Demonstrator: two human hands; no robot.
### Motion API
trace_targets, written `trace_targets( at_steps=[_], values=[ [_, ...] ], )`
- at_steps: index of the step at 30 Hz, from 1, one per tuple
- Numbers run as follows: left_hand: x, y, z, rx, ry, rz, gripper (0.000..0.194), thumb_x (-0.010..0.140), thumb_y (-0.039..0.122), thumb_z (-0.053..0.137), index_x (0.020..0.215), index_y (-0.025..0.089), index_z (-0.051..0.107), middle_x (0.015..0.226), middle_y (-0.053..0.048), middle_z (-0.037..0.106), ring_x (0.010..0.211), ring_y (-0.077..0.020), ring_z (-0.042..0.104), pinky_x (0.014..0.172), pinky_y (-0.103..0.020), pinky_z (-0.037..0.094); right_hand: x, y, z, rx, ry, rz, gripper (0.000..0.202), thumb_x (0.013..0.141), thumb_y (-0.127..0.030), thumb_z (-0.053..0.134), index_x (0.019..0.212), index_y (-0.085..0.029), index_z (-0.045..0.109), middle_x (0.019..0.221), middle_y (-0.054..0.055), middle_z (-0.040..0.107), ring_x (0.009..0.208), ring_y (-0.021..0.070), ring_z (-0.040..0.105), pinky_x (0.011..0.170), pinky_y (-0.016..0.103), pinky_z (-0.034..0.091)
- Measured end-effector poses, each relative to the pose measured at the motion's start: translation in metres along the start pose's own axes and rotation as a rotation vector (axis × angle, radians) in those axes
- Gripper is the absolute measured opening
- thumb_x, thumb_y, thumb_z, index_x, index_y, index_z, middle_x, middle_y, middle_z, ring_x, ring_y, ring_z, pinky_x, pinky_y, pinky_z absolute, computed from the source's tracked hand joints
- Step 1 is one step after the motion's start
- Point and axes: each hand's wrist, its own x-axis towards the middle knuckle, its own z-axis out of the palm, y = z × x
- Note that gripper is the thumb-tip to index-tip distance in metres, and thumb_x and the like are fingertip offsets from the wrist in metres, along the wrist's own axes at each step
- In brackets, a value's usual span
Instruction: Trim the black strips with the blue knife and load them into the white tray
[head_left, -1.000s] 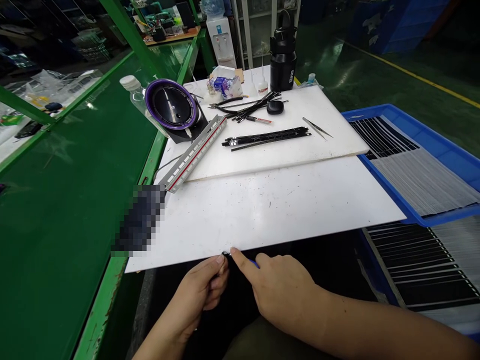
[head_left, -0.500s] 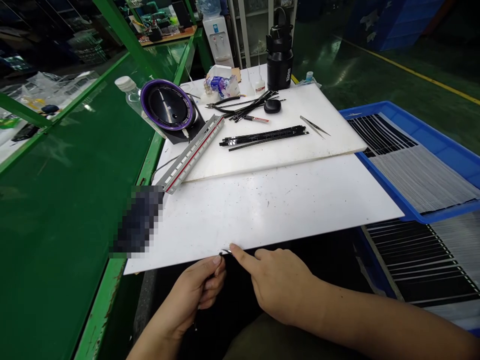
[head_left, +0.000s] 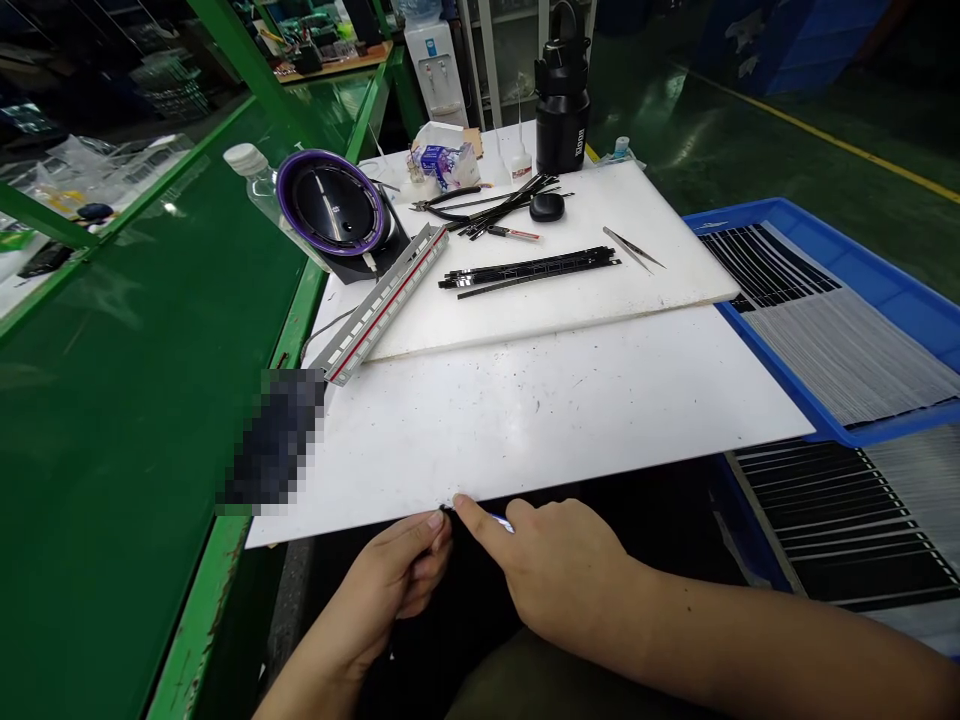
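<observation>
Just off the near edge of the white board [head_left: 525,400], my left hand [head_left: 394,570] is closed, thumb against curled fingers, on a small black piece [head_left: 444,510]. Only the tip of that piece shows; my fingers hide the rest. My right hand [head_left: 559,560] is closed round a thin shiny metal tool [head_left: 501,522], its index finger stretched out towards the left thumb. Most of the tool is covered by the hand, so its kind is unclear. The right index fingertip sits very close to the black piece; whether they touch I cannot tell.
Black strips [head_left: 529,268], tweezers [head_left: 634,248], cutting pliers [head_left: 446,205] and a black flask [head_left: 562,110] stand or lie on a thick white slab [head_left: 637,220]. A round purple-rimmed fan [head_left: 330,205] and a grey scale ruler [head_left: 386,305] are left. A blue tray [head_left: 892,430] holds strips.
My right index fingertip has shifted slightly left, nearer the left thumb. The tool has turned: its tip no longer shows, and a bright part appears beneath the right index finger. My left hand stays put.
</observation>
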Motion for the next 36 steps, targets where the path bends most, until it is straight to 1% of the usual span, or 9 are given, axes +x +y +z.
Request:
trace_targets(
  at_steps=[4,7,11,18,22,28,32,36],
  values=[
    [-0.0012,-0.0005,0.0001,0.013,0.007,0.004,0.04,0.081,0.053,0.059,0.07,0.019,0.042,0.056,0.007,0.031,0.044,-0.004,0.017,0.04,-0.018,0.008,0.0002,-0.0001,0.0011,-0.015,-0.032,0.0,0.074,0.08,-0.016,0.048,0.15,-0.026,0.026,0.073,0.002,0.06,0.046,0.0184,0.054,0.04,0.028,0.021],
    [-0.0019,0.0003,0.0006,0.029,0.004,0.011,0.039,0.082,0.052,0.058,0.07,0.019,0.041,0.056,0.007,0.03,0.045,-0.0042,0.017,0.04,-0.018,0.009,0.0003,0.0014,-0.0001,0.004,-0.033,0.003,0.073,0.08,-0.016,0.047,0.15,-0.027,0.027,0.074,0.002,0.061,0.049,0.0194,0.056,0.042,0.028,0.024],
    [-0.0011,0.0018,0.0017,0.029,-0.01,0.004,0.037,0.082,0.05,0.057,0.07,0.019,0.041,0.056,0.008,0.03,0.045,-0.0042,0.016,0.04,-0.018,0.009,-0.0009,0.0025,-0.003,0.05,-0.032,0.017,0.074,0.08,-0.016,0.048,0.15,-0.027,0.027,0.074,0.002,0.063,0.052,0.0195,0.058,0.043,0.029,0.024],
    [-0.0012,0.0019,0.0018,0.015,-0.009,-0.003,0.037,0.084,0.05,0.056,0.07,0.018,0.041,0.056,0.008,0.03,0.045,-0.004,0.015,0.04,-0.017,0.008,-0.0013,0.0017,-0.004,0.051,0.009,0.012,0.073,0.08,-0.016,0.047,0.15,-0.027,0.029,0.073,0.002,0.062,0.051,0.0191,0.057,0.043,0.029,0.021],
    [-0.0023,0.0018,0.0018,0.007,0.001,-0.003,0.038,0.084,0.05,0.056,0.07,0.018,0.042,0.056,0.007,0.03,0.045,-0.004,0.016,0.04,-0.017,0.009,-0.001,-0.0012,-0.0003,0.031,0.005,0.034,0.076,0.078,-0.014,0.047,0.15,-0.027,0.028,0.073,0.002,0.06,0.049,0.0191,0.056,0.041,0.029,0.021],
    [0.0004,0.0002,0.0007,0.003,-0.002,0.002,0.038,0.083,0.051,0.058,0.07,0.018,0.042,0.056,0.007,0.03,0.045,-0.004,0.016,0.04,-0.017,0.009,-0.0022,-0.0044,0.0047,-0.014,-0.032,0.026,0.075,0.08,-0.015,0.048,0.151,-0.024,0.025,0.074,0.003,0.059,0.048,0.0179,0.055,0.04,0.027,0.023],
    [0.0002,-0.0003,-0.0004,-0.017,-0.019,-0.005,0.038,0.083,0.05,0.058,0.07,0.019,0.042,0.056,0.008,0.03,0.044,-0.0041,0.016,0.04,-0.017,0.009,-0.0027,-0.0052,0.0011,0.004,-0.041,0.036,0.075,0.079,-0.014,0.048,0.151,-0.024,0.027,0.075,0.003,0.06,0.049,0.0183,0.057,0.04,0.028,0.025],
    [-0.0008,-0.0003,-0.0003,-0.013,-0.027,0.002,0.039,0.082,0.051,0.058,0.069,0.019,0.041,0.056,0.007,0.03,0.044,-0.0039,0.016,0.04,-0.017,0.009,-0.0031,-0.0061,-0.0019,0.003,-0.018,0.045,0.077,0.078,-0.014,0.048,0.151,-0.024,0.027,0.074,0.003,0.06,0.051,0.0189,0.058,0.041,0.028,0.024]
  ],
)
